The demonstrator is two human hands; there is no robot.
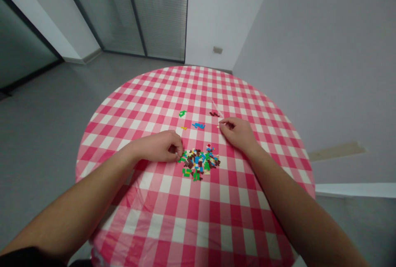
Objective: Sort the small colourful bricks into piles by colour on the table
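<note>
A loose pile of small toy building bricks [201,162] in green, blue, dark brown, red, white and cream lies on the table. At the pile's left edge is my left hand [167,146], its fingers curled into a pinch beside some green bricks; what is between the fingertips is too small to make out. Farther out on the right, my right hand [238,133] rests with thumb and forefinger nearly together. By its fingertips lies a tiny cream piece [218,127]; whether it is held I cannot tell.
Beyond the pile sit small sorted groups: green bricks [182,113], blue bricks [199,125], yellow bricks [184,128] and dark brown bricks [214,114]. A red-and-white checked cloth [185,85] covers the round table. Walls stand behind and to the right, with glass panels at the back left.
</note>
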